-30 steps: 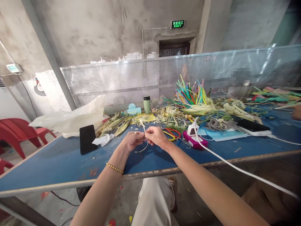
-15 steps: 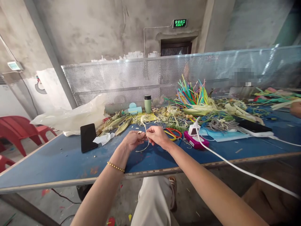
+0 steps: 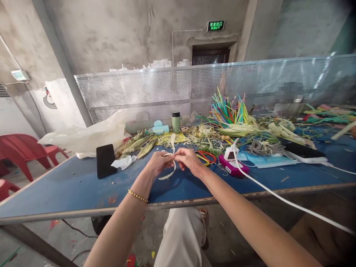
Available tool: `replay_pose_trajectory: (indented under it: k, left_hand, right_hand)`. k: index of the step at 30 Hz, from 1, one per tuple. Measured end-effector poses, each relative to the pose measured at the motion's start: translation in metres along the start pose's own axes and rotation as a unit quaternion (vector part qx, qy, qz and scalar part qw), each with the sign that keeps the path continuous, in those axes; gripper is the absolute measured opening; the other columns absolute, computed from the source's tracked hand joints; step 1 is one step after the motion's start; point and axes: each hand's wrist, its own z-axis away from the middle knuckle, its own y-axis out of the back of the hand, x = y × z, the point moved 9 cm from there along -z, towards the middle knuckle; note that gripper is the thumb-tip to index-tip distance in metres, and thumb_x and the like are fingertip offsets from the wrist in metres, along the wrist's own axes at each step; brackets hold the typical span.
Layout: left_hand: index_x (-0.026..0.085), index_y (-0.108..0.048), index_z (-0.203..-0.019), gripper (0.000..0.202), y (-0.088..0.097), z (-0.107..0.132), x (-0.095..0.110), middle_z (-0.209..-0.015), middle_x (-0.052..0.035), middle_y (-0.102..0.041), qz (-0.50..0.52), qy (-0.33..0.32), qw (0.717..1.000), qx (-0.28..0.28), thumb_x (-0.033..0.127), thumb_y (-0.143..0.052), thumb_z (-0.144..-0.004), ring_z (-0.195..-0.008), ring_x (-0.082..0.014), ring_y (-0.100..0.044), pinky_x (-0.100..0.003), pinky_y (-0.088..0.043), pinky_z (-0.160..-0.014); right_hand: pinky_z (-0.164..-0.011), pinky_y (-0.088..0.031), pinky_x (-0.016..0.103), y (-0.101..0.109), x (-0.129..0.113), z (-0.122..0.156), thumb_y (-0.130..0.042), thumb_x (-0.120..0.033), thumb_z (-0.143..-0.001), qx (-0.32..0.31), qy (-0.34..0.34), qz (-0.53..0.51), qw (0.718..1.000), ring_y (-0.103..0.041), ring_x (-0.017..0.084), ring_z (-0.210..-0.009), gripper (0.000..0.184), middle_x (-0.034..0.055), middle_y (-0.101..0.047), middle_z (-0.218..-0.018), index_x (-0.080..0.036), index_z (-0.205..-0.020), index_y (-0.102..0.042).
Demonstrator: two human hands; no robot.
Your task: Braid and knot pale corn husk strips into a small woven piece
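Note:
Just above the blue table (image 3: 91, 198), my left hand (image 3: 159, 163) and my right hand (image 3: 187, 160) meet at the fingertips. Between them they pinch a pale strip (image 3: 169, 175) that looks like corn husk. One end of it stands up above the fingers, and another curls down below them. My fingertips cover the part where the strip crosses or bends. Scissors with red and yellow handles (image 3: 207, 156) lie just right of my right hand. Behind my hands are dried corn husks (image 3: 133, 145) and pale husk scraps (image 3: 204, 135).
A black phone (image 3: 105, 161) and a crumpled tissue (image 3: 124, 162) lie left. A green bottle (image 3: 176, 123) stands behind. Right are a magenta box (image 3: 233, 165), coiled cords (image 3: 261, 144), colourful pipe cleaners (image 3: 229, 109) and a white cable (image 3: 278, 199) crossing the table edge. A perforated metal panel (image 3: 139, 96) stands at the back.
The strip has turned in my fingers and shows its wider flat side, its upper end straighter. Both hands stay together in nearly the same place. At the far right, another person's hand has left view.

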Motion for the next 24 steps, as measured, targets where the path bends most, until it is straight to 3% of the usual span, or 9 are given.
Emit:
replay_pose_trajectory:
  k: [6, 11, 15, 19, 24]
  left_hand:
    - [0.009, -0.063, -0.061, 0.026, 0.0112, -0.0025, -0.0056, -0.052, -0.0009, -0.059, 0.018, 0.009, 0.998, 0.052, 0.018, -0.087, -0.06, -0.045, -0.0087, -0.055, -0.021, -0.045, -0.05]
    - [0.009, -0.063, -0.061, 0.021, 0.01, -0.0017, -0.0042, -0.053, -0.0015, -0.059, 0.008, -0.002, 0.999, 0.054, 0.014, -0.084, -0.062, -0.046, -0.009, -0.056, -0.02, -0.044, -0.049]
    - [0.009, -0.065, -0.064, 0.018, 0.0077, -0.0018, -0.0043, -0.053, -0.0028, -0.061, -0.016, 0.0, 0.999, 0.046, 0.012, -0.082, -0.06, -0.046, -0.0091, -0.056, -0.02, -0.043, -0.049]
    - [0.008, -0.067, -0.066, 0.015, 0.0048, -0.001, -0.0071, -0.052, -0.0051, -0.063, -0.033, 0.017, 0.999, 0.026, 0.014, -0.081, -0.062, -0.047, -0.0099, -0.057, -0.02, -0.043, -0.05]
    - [0.008, -0.068, -0.065, 0.017, 0.0055, -0.0009, -0.0042, -0.051, -0.0055, -0.063, -0.041, 0.003, 0.999, 0.029, 0.016, -0.082, -0.061, -0.046, -0.0097, -0.056, -0.02, -0.041, -0.049]
  right_hand:
    - [-0.03, -0.037, 0.019, -0.0005, -0.0038, 0.0002, -0.065, -0.028, -0.07, -0.011, 0.009, -0.035, 0.999, -0.046, 0.008, -0.035, 0.014, -0.0062, -0.053, -0.051, -0.016, -0.074, -0.06]
    - [-0.029, -0.035, 0.02, 0.0052, 0.0009, -0.0009, -0.065, -0.032, -0.075, 0.027, -0.011, -0.028, 0.999, -0.046, 0.008, -0.034, 0.017, -0.005, -0.055, -0.053, -0.017, -0.077, -0.057]
    - [-0.029, -0.034, 0.019, 0.0031, 0.0015, -0.0013, -0.065, -0.033, -0.077, 0.015, -0.002, 0.01, 1.0, -0.045, 0.007, -0.034, 0.019, -0.0044, -0.054, -0.053, -0.016, -0.073, -0.058]
    - [-0.029, -0.034, 0.019, 0.0075, -0.0025, -0.001, -0.062, -0.03, -0.079, 0.041, 0.02, 0.047, 0.998, -0.044, 0.007, -0.034, 0.019, -0.0045, -0.053, -0.051, -0.017, -0.067, -0.054]
    - [-0.03, -0.035, 0.02, 0.0071, -0.0002, -0.0015, -0.062, -0.033, -0.079, 0.04, 0.008, 0.05, 0.998, -0.045, 0.008, -0.034, 0.018, -0.0043, -0.055, -0.053, -0.017, -0.073, -0.056]
